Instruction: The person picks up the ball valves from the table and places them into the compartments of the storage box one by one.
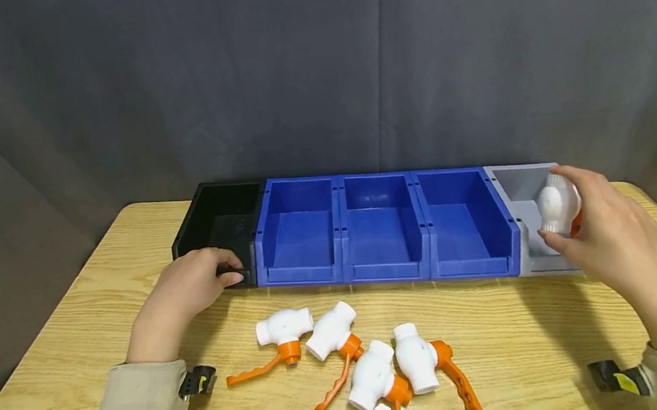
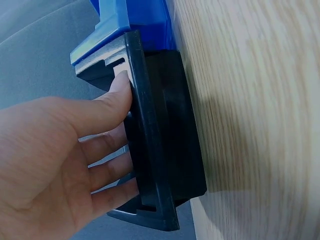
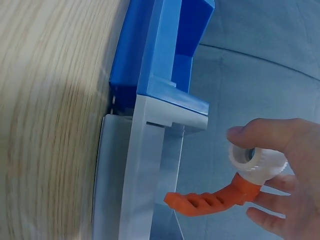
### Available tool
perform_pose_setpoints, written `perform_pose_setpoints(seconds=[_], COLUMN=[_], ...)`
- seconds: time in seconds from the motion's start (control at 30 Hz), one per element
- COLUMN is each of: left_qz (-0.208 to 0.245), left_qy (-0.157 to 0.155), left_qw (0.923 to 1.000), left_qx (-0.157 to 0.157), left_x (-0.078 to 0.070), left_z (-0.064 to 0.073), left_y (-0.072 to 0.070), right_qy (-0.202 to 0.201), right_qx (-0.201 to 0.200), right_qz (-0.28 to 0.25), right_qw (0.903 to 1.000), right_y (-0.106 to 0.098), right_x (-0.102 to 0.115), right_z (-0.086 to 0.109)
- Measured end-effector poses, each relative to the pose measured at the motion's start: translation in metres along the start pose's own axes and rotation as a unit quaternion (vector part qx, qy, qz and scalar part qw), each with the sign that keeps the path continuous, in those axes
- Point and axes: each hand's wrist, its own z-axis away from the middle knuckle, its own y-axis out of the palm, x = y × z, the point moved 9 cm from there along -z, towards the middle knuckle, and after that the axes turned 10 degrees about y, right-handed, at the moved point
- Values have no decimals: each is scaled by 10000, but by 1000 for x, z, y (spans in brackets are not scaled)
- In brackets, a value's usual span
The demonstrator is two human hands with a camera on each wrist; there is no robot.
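My right hand point(image 1: 620, 234) holds a white ball valve point(image 1: 553, 205) above the grey bin point(image 1: 530, 210) at the right end of the row. In the right wrist view the orange lever point(image 3: 215, 201) of that valve points toward the bin's front wall. At the other end, my left hand point(image 1: 189, 286) grips the front wall of the black bin point(image 2: 150, 135), thumb outside and fingers reaching over the rim. Several more white ball valves with orange levers, one nearest the left hand point(image 1: 284, 326), lie on the table in front of the bins.
Three blue bins point(image 1: 306, 274) stand side by side between the black and grey ones, with no contents visible. All of them rest on a wood-grain table point(image 1: 105, 308). A dark grey curtain point(image 1: 290, 69) hangs behind the row.
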Motion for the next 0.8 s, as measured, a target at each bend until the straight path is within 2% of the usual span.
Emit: perform_pose_setpoints(seconds=[0.37, 0.8], left_qz=[87, 104], left_qy=[-88, -88], left_qw=[9999, 9999], left_qx=[51, 4], left_x=[1, 4], left_z=[-1, -1], left_y=[4, 1], right_qy=[495, 395], right_qx=[411, 958], right_qz=[-10, 429], right_qw=[9979, 9937], right_y=[12, 26], right_x=[-17, -21], right_z=[-14, -38])
